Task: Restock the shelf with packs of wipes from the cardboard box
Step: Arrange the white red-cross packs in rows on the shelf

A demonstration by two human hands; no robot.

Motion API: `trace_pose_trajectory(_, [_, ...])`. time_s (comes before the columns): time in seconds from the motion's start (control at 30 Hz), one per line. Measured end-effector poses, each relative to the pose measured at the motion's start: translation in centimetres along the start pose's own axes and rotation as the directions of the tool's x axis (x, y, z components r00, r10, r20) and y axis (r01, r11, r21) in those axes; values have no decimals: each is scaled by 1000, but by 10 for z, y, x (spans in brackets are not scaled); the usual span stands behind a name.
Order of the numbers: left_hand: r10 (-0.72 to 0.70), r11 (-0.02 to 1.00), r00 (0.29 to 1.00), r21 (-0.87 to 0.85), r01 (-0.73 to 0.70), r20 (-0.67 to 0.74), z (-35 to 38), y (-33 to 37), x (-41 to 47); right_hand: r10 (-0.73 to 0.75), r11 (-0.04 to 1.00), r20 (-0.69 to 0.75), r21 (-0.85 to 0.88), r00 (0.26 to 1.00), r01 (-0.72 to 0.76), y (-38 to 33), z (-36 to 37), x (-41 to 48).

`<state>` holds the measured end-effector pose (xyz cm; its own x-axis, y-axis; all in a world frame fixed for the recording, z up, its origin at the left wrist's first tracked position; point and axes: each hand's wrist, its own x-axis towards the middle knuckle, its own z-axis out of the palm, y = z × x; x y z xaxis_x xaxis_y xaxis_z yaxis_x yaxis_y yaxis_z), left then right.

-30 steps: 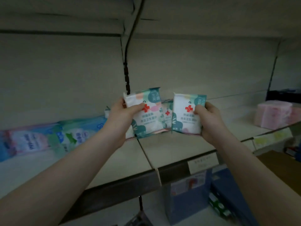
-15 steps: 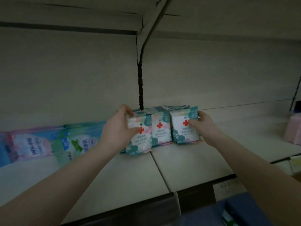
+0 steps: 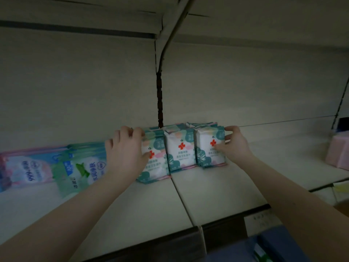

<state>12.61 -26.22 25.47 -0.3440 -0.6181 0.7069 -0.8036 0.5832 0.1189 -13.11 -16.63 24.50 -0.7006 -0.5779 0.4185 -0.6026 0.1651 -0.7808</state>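
Three packs of wipes stand in a row on the shelf (image 3: 217, 190), against the back wall at six o'clock of the dark post (image 3: 160, 103). The left hand (image 3: 125, 148) grips the left pack (image 3: 156, 167), fingers curled over its top edge and thumb across its front. The right hand (image 3: 233, 146) pinches the right pack (image 3: 209, 148), fingers round its three o'clock edge and thumb on its face. The middle pack (image 3: 181, 150) stands between them, touching both and held by neither hand. More of the same kind seem to stand behind; how many I cannot tell.

The step in hand looks like seating the two outer packs. The left pack sits forward of the others and seems to lean, so its foot likely needs pushing toward twelve o'clock until the three fronts line up. A light squeeze inward from both sides should close the row. These packs look soft, so hard pressure may buckle them or pop the middle one forward. The fingers are best lifted straight off, since a dragging thumb could tip a pack.

The blue and green packs (image 3: 56, 163) lie just beside the left wrist at nine o'clock and should not be nudged. A pink pack (image 3: 339, 154) sits well apart at three o'clock. The cardboard box is not in view.
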Motion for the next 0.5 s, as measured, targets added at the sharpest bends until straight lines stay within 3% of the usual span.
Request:
trace_pose_trajectory(0.1, [60, 995, 997, 86, -57, -40, 3, 7, -1, -13, 997, 13, -81, 1000, 14, 1, -1, -5])
trace_pose_trajectory(0.2, [88, 994, 993, 67, -83, -78, -1, 20, 0, 11, 998, -3, -56, 1000, -11, 0, -9, -12])
trace_pose_trajectory(0.33, [17, 985, 1000, -173, -15, 10, -11, 44, -4, 29, 992, -46, 128, 999, -23, -9, -22, -28])
trace_pose_trajectory(0.5, [-3, 884, 999, -466, 20, 37, -22, 82, -22, 5, 967, -73, 256, 997, 14, -14, -52, -71])
